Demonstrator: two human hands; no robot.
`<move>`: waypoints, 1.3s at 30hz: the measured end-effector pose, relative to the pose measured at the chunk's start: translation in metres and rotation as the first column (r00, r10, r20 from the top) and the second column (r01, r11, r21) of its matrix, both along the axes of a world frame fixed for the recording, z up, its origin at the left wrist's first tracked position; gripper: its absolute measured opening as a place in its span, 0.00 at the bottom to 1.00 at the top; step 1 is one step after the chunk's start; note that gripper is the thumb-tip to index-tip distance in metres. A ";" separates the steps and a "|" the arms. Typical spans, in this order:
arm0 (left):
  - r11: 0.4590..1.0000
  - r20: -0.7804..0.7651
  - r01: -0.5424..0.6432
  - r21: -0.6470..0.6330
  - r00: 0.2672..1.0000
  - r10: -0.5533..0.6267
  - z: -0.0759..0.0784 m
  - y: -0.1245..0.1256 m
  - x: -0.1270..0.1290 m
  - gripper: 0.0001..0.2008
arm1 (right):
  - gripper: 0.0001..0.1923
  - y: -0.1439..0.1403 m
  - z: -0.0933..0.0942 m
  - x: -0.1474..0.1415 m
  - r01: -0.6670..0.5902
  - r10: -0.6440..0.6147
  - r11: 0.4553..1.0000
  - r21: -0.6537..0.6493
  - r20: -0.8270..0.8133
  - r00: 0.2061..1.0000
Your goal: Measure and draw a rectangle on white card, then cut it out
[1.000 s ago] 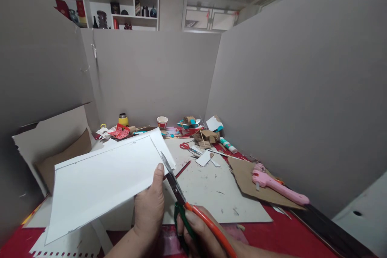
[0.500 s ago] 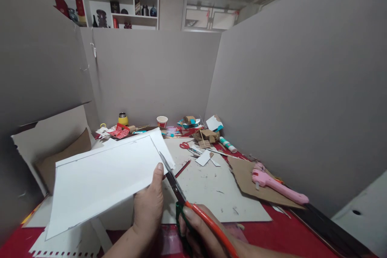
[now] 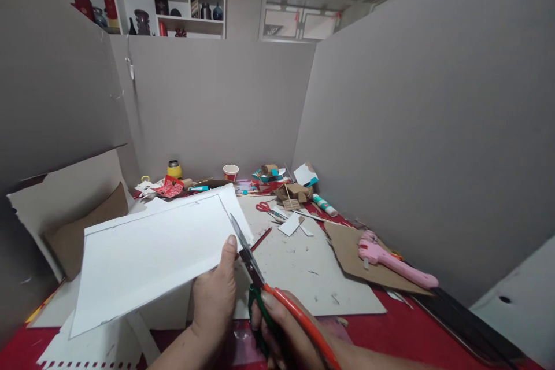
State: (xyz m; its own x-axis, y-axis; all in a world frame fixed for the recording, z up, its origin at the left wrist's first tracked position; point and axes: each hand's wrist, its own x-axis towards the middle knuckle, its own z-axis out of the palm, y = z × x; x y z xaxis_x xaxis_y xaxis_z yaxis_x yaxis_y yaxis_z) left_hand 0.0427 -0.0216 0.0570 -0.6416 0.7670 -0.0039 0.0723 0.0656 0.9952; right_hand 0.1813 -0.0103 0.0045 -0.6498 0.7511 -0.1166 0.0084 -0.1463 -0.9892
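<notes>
Left hand (image 3: 214, 300) grips white card sheet (image 3: 151, 254), raised above table (image 3: 390, 329). Right hand (image 3: 288, 332) closed on scissors (image 3: 255, 272), blades at sheet's right edge. Cut along pencilled border barely begun; remainder uncut.

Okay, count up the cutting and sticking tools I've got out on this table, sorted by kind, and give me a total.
Scissors: 2, the orange and green pair in the right hand and a small red pair lying farther back
Glue guns: 1, pink glue gun
Glue sticks: 1, glue stick
Total: 4
</notes>
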 end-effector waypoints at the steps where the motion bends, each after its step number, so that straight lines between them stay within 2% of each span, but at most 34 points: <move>1: 1.000 0.001 0.005 -0.001 1.000 -0.005 0.000 0.000 0.000 0.20 | 0.37 0.000 -0.001 0.000 -0.007 0.007 1.000 0.019 0.004 1.000; 4: 1.000 -0.002 0.014 0.007 1.000 -0.014 0.000 0.000 0.001 0.21 | 0.36 -0.001 -0.004 0.002 -0.040 0.038 0.997 0.060 0.025 0.999; 9: 0.999 -0.011 0.007 0.036 1.000 -0.007 0.000 0.000 0.002 0.21 | 0.36 -0.001 -0.002 0.002 -0.004 0.003 0.998 0.066 0.018 1.000; 15: 0.999 -0.008 0.003 0.052 1.000 -0.003 0.000 0.001 0.002 0.18 | 0.35 0.002 -0.005 0.004 -0.089 0.090 0.990 0.113 0.001 0.996; 18: 0.998 -0.009 -0.001 0.057 1.000 0.002 0.000 0.001 0.003 0.18 | 0.35 0.002 -0.005 0.002 -0.064 0.064 0.993 0.103 0.005 0.998; 24: 1.000 0.004 0.016 0.027 1.000 -0.016 -0.003 -0.001 0.005 0.19 | 0.38 0.000 0.008 -0.003 -0.018 0.018 1.000 -0.005 0.019 1.000; 30: 0.999 0.000 0.049 0.009 0.999 -0.049 -0.005 -0.001 0.004 0.22 | 0.36 -0.003 0.000 -0.003 0.030 -0.030 0.999 -0.040 -0.001 1.000; 39: 0.998 0.012 0.068 0.007 0.998 -0.068 -0.005 -0.002 0.004 0.22 | 0.37 0.000 0.001 -0.002 -0.004 0.003 1.000 -0.015 -0.007 1.000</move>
